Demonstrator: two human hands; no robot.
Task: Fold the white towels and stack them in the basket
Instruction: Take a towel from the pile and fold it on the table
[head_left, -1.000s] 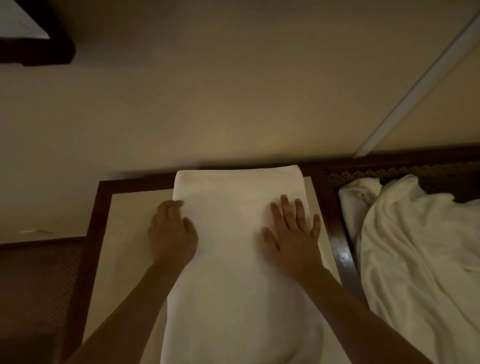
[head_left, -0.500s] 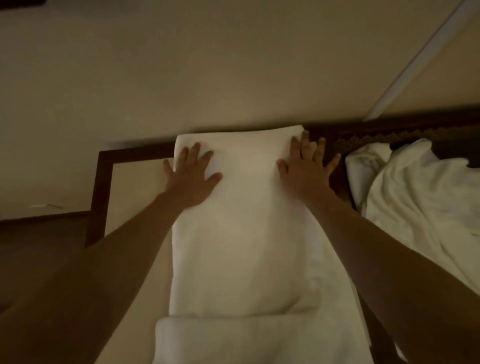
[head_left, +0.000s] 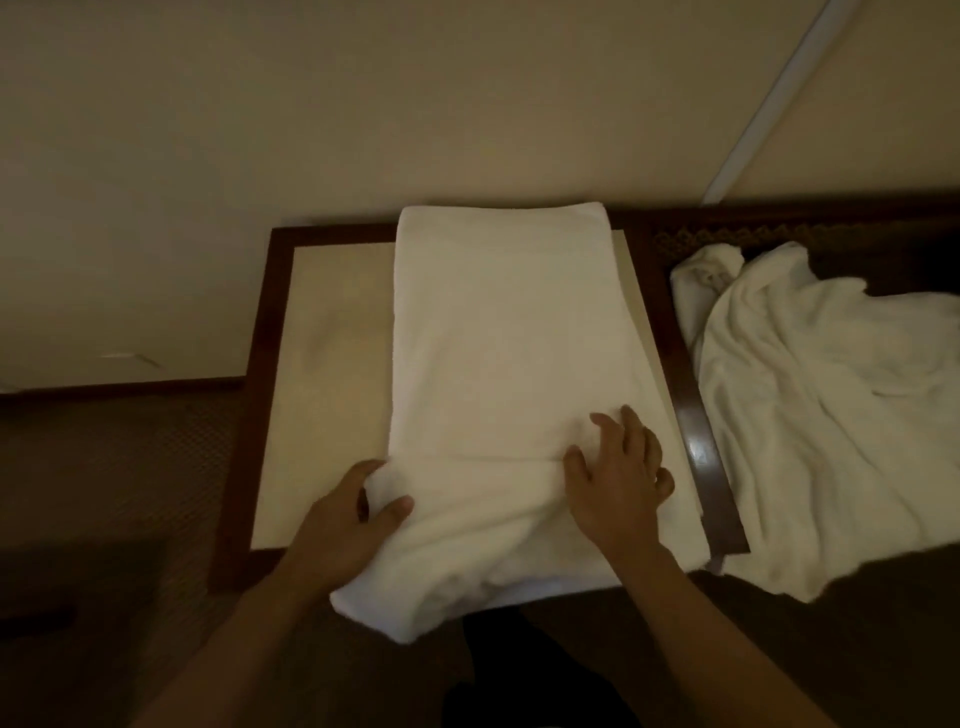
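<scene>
While my left grip (head_left: 358, 512) pinches the long folded white terry towel's (head_left: 498, 338) near corner, my right grip (head_left: 618, 467) lies beside it, fingers spread flat on the cloth.

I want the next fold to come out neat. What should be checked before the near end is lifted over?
1. Left hand grips the near left corner of the towel: ok.
2. Right hand has a matching grip: not ok, its fingers lie spread on top.
3. Far part lies flat and smooth: ok.
4. Near end is smooth: not ok, it is bunched and hangs over the table edge.
5. Unfolded pile lies apart on the right: ok.
6. Basket ready: cannot tell, none in view.
</scene>
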